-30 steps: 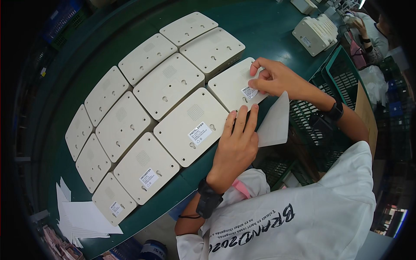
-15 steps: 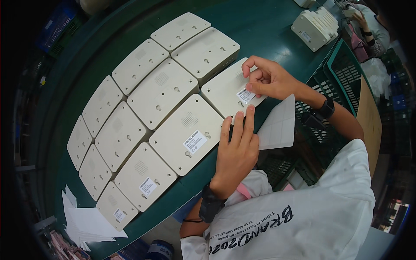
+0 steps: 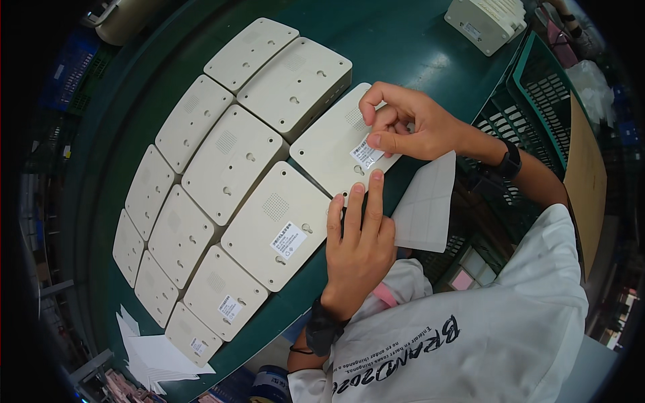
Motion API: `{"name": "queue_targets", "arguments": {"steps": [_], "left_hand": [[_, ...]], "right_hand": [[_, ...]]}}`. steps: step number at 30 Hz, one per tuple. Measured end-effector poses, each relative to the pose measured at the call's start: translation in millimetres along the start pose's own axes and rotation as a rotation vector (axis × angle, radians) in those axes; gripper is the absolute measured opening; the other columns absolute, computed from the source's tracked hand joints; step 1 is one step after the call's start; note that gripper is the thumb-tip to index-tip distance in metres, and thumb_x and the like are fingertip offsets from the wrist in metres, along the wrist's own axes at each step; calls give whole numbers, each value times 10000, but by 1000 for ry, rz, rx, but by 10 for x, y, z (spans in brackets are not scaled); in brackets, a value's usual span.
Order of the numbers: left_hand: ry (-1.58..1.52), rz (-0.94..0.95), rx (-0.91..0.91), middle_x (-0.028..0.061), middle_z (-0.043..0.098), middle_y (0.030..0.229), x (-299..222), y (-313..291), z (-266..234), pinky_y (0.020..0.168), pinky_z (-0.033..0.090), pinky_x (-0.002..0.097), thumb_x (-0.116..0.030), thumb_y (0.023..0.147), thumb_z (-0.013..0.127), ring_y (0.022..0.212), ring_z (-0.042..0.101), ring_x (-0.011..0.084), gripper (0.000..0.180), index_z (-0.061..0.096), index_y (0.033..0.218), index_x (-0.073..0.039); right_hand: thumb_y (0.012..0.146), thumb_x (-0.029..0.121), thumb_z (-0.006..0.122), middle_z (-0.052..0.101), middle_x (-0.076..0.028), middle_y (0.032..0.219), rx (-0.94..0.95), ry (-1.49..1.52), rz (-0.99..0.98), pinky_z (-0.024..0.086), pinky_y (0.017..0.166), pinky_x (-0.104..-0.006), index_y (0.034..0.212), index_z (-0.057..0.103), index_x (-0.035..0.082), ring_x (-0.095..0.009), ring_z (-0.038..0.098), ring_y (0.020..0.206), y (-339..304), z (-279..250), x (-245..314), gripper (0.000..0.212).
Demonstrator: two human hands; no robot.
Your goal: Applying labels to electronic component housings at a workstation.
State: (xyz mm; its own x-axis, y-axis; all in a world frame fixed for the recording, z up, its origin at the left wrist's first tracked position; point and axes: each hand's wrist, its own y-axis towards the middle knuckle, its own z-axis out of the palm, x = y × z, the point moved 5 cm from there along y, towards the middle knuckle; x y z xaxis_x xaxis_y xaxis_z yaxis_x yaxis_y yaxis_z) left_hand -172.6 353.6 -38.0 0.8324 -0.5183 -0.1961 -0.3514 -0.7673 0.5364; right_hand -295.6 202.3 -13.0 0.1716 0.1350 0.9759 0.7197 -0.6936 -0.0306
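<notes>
Right hand (image 3: 410, 124): fingers pinched together, pressing a white label (image 3: 366, 153) onto a cream casing (image 3: 329, 151).
Left hand (image 3: 359, 238): fingers straight, together, flat on casing edge.
Bench (image 3: 403, 47): green.

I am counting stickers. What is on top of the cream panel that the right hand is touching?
A small white label lies on the cream panel, pressed by the right hand. The fingers cover part of the label.
</notes>
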Motion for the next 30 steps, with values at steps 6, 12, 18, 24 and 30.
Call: {"name": "queue_targets", "arguments": {"steps": [6,12,18,24,30], "left_hand": [[-15,-19,-21,146,624,1383,13,10,2,1049,456,487,-28,781,593,1216,584,333,97,547,696,-35],[-9,-16,-17,140,623,1387,14,2,0,1051,457,476,-38,792,594,1213,586,326,121,536,686,-40],[-13,-1,-4,174,598,1411,16,-2,-10,1057,450,494,-87,859,589,1225,584,331,179,554,690,-39],[-22,-3,3,174,594,1415,19,-2,-12,1064,448,486,-83,848,591,1234,582,330,176,555,683,-36],[-28,-3,0,173,590,1421,25,-2,-18,1069,447,482,-77,835,592,1239,582,330,168,557,676,-34]], "right_hand": [[956,119,691,653,38,723,14,-43,-40,296,542,-180,1087,488,60,35,514,638,25,7,16,248],[952,113,694,650,36,716,0,-23,-51,312,550,-183,1077,489,61,23,533,642,20,-4,-8,246],[944,109,704,655,27,722,-9,-3,-51,339,562,-183,1066,486,58,9,568,652,20,-19,-5,255],[941,107,710,671,11,744,-5,-1,-50,366,576,-178,1060,481,59,-2,592,662,15,-26,-11,263],[935,95,718,691,-17,778,2,55,-22,401,596,-176,1047,469,63,-22,623,687,18,-27,-16,275]]}}
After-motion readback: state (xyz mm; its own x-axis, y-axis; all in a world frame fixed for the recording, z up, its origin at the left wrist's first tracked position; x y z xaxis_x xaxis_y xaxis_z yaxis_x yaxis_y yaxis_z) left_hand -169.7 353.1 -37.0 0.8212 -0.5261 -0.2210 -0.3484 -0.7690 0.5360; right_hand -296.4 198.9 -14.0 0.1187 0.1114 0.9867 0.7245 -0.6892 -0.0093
